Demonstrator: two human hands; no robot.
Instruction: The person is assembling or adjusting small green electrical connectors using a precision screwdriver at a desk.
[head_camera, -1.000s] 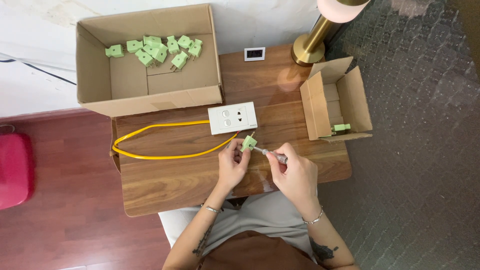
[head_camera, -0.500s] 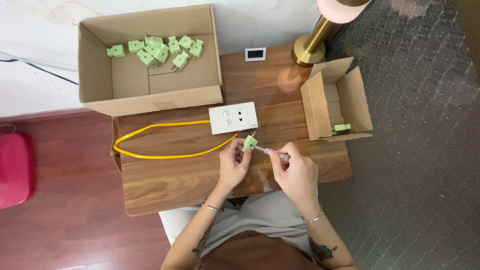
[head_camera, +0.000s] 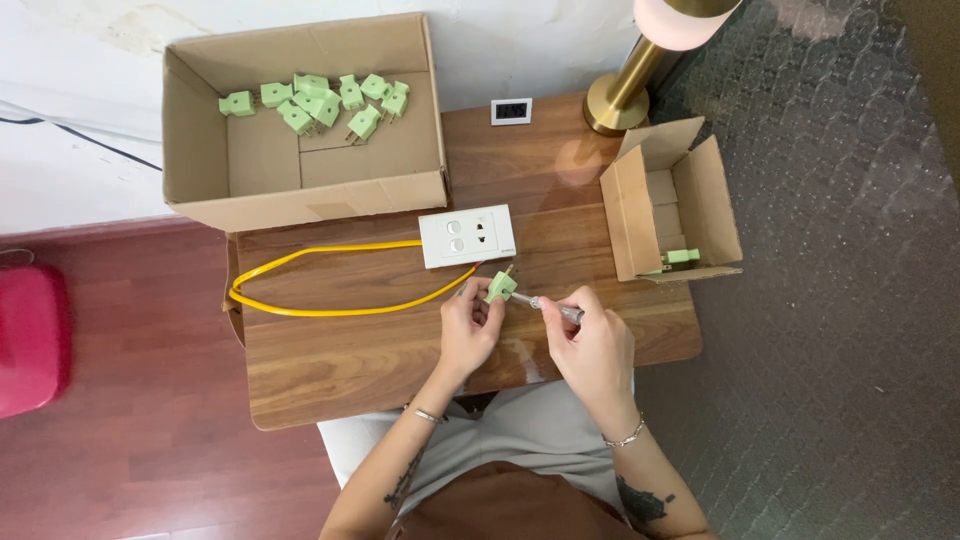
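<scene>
Blocky green plug, slim screwdriver

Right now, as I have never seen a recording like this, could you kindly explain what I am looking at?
This is one picture from a camera worn on a person's head, looking down at their own two bare hands over a small wooden table. The left hand holds a green plug adapter; the right hand holds a slim screwdriver with its tip at the adapter. On the table lie a white socket plate with a yellow cable, a large cardboard box holding more green adapters, and a small cardboard box on its side with one adapter inside. A brass lamp base stands at the back.
</scene>
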